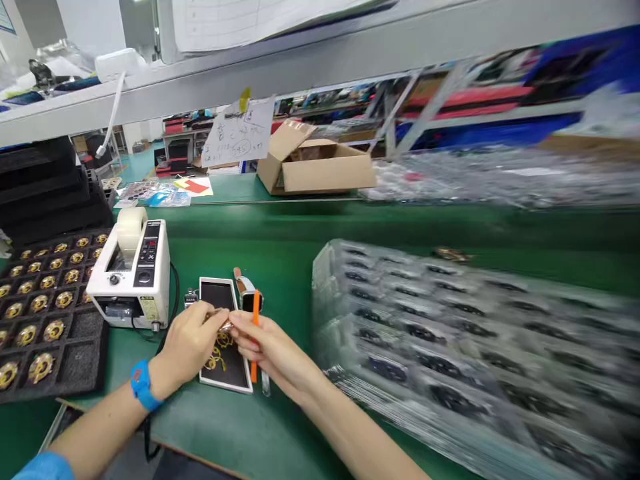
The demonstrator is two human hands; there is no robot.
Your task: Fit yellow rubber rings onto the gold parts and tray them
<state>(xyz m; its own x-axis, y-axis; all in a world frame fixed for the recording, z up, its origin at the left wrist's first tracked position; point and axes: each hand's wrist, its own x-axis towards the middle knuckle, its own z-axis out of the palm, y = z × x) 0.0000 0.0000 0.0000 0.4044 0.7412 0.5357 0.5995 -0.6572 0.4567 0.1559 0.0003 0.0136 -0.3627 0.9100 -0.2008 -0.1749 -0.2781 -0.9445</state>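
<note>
My left hand [193,340] and my right hand [273,343] meet above a small white-rimmed tray [243,381] with a black bottom. Between the fingertips of both is a small shiny metal part [226,327], mostly covered by fingers. An orange stick-like tool [256,308] stands at my right hand, passing behind or between its fingers; I cannot tell which. Inside the tray lie yellow curled pieces [216,360]. A watch [247,293] with a brown and white strap lies just beyond my right hand. A small metal-topped item [191,297] is beside the tray.
On the left, a white tape dispenser [133,270] stands by a black foam tray [83,370] of gold round parts. Stacked clear plastic trays [425,333] with dark parts, blurred, fill the right. A cardboard box [327,173] sits on the back ledge, under a shelf beam [300,70].
</note>
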